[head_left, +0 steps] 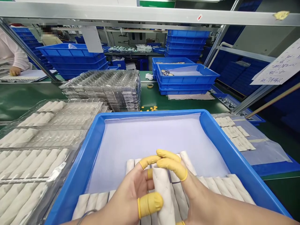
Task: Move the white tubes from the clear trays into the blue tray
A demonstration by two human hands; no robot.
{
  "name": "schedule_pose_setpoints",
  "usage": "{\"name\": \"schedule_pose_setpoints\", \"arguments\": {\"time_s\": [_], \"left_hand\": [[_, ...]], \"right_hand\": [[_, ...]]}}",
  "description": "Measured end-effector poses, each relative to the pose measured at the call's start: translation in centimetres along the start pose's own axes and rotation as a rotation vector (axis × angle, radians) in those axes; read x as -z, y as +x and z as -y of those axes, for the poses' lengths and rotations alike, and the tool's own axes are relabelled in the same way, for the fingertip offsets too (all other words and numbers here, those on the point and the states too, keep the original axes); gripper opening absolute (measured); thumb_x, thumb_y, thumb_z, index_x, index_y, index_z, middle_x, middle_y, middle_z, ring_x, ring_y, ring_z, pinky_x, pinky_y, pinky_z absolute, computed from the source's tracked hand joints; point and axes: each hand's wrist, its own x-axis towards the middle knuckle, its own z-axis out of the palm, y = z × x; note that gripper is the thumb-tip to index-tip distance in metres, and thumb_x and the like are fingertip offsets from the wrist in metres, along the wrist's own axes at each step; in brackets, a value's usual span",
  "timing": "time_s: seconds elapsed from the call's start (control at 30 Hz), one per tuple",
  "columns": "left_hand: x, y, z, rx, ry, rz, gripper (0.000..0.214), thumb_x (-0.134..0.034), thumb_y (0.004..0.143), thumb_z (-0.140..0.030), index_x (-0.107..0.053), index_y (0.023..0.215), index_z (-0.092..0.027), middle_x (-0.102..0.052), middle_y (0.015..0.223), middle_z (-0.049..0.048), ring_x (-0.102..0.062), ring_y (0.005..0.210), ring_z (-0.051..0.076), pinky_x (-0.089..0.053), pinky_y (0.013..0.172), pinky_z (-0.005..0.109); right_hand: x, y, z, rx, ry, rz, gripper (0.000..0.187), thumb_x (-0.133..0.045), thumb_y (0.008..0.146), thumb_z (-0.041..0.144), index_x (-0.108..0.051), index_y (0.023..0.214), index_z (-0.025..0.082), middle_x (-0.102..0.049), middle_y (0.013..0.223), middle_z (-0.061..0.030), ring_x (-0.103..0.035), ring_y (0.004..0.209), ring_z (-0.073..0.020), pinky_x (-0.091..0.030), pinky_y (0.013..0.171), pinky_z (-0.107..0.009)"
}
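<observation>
My left hand (131,190) and my right hand (193,187) are cupped around a white, soft-looking roll (164,195) above the near part of a blue tray (150,115). Yellow finger cots cover several fingertips on both hands. The left thumb presses on the roll's side, while fingers of both hands meet at its top end. What the roll contains is hidden. Under and beside my hands, more white rolls (234,187) lie in rows on the tray's pale liner sheet (152,137).
Clear plastic trays (70,120) with white rolls stand at the left. Behind them is a stack of clear trays (105,87). Flat white packets (234,131) lie at right. Blue bins (187,78) and a metal crossbar (150,14) are farther back. A co-worker's hand (15,71) shows far left.
</observation>
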Motion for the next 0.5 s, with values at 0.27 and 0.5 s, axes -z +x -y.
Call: {"name": "schedule_pose_setpoints", "arguments": {"time_s": [0.27,0.5], "left_hand": [[0.22,-0.45,-0.59,0.158,-0.111,0.007,0.049,-0.068,0.080,-0.014,-0.056,0.126,-0.022,-0.063,0.094,0.0068,-0.065,0.084,0.022,-0.047,0.082,0.039],[-0.34,-0.63,-0.65,0.135,-0.040,-0.050,0.039,-0.068,0.081,-0.024,-0.063,0.120,-0.027,-0.060,0.108,0.0069,-0.058,0.097,0.021,-0.046,0.090,0.039]], "right_hand": [[0.22,-0.10,-0.60,0.036,0.020,0.020,0.123,-0.090,0.060,0.012,-0.002,0.143,0.035,-0.026,0.147,-0.0055,-0.025,0.139,-0.0252,-0.020,0.117,-0.033],[0.47,0.04,-0.37,0.032,0.163,-0.039,0.098,-0.084,0.067,0.018,-0.020,0.140,0.035,-0.039,0.126,-0.0033,-0.045,0.121,-0.0252,-0.038,0.106,-0.034]]}}
